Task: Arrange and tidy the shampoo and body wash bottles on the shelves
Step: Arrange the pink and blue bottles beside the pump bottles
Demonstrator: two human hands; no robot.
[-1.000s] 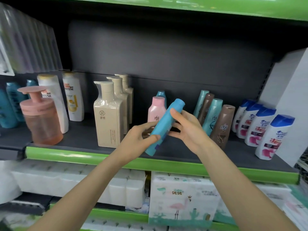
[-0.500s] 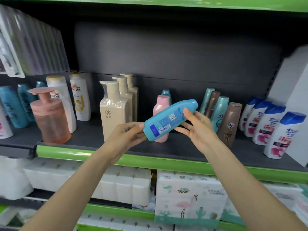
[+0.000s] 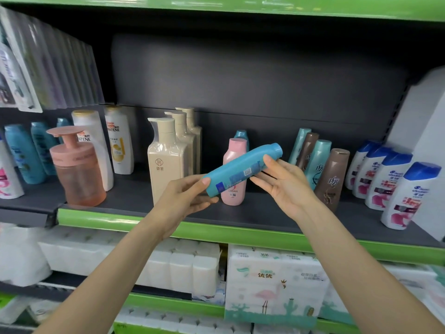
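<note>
1. The blue shampoo bottle (image 3: 243,170) is held tilted in the air above the shelf (image 3: 144,194), cap up to the right.
2. The left hand (image 3: 185,198) pinches its base, fingers clamped.
3. The right hand (image 3: 284,183) grips it near the cap, fingers curled around.
4. A pink bottle (image 3: 234,153) stands just behind.

A blue bottle (image 3: 243,170) with a barcode label is held tilted in front of the shelf (image 3: 252,214), cap up to the right. Just behind it a pink bottle (image 3: 234,150) stands upright on the shelf, with a teal bottle (image 3: 241,135) behind that.
</note>
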